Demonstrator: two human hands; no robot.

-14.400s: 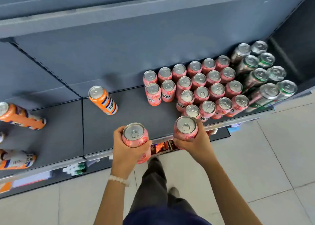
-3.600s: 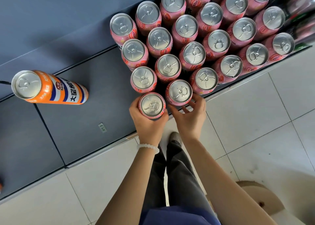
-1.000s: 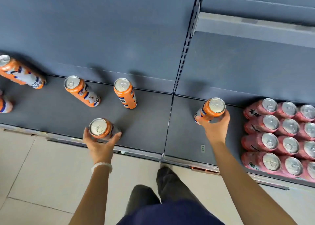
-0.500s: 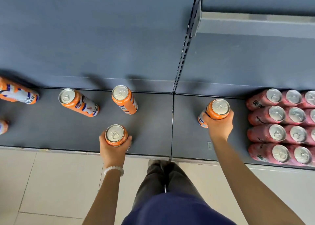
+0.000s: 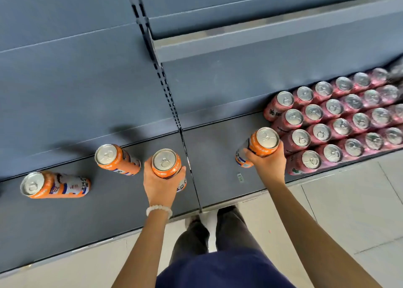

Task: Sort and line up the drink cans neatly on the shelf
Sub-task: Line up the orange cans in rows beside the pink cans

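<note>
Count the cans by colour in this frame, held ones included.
orange cans: 4, one gripped in the left hand, one in the right hand
pink cans: 23 tops visible; the block runs off the right edge
Total: 27 visible

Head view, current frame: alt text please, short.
Seen from above, a person's left hand and right hand each grip an upright orange drink can over a dark grey shelf; pink cans stand in rows at right, two more orange cans at left.
</note>
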